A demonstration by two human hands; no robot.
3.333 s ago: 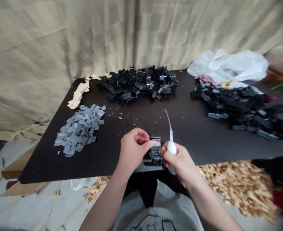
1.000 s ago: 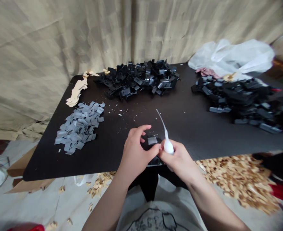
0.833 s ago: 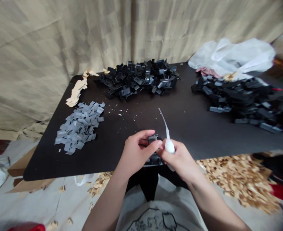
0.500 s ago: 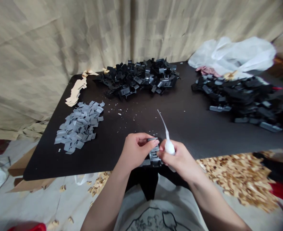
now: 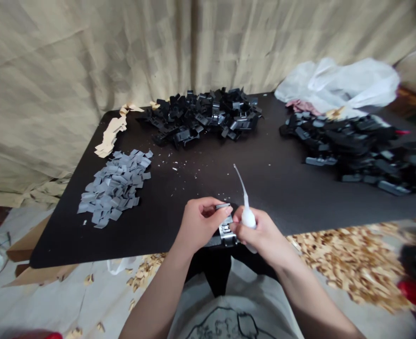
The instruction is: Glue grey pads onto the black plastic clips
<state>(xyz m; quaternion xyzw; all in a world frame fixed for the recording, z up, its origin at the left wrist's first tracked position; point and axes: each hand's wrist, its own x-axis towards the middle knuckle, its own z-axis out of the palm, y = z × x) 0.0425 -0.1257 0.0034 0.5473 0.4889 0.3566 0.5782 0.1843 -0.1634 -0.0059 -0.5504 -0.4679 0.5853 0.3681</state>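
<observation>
My left hand [image 5: 206, 219] is closed, thumb and fingers pinching the upper end of a dark plastic part [image 5: 226, 230] at the table's front edge. In my right hand [image 5: 259, 228] is a small white glue bottle [image 5: 248, 217], its long thin nozzle pointing up and away from me. The thumb and fingers of that hand also come up against the right side of the plastic part. A gray strip shows at the part's top, under my left fingertips. My fingers hide some of the part.
A pile of gray pads [image 5: 118, 188] lies left on the black table [image 5: 208, 174]. Black plastic parts [image 5: 208, 115] are heaped at the back, more dark parts [image 5: 352, 146] at right. Behind these sits a white plastic bag [image 5: 338, 82]. Tan scraps [image 5: 349, 263] cover the floor.
The view has shifted slightly. Both hands keep nearly the same hold on the plastic part and the bottle.
</observation>
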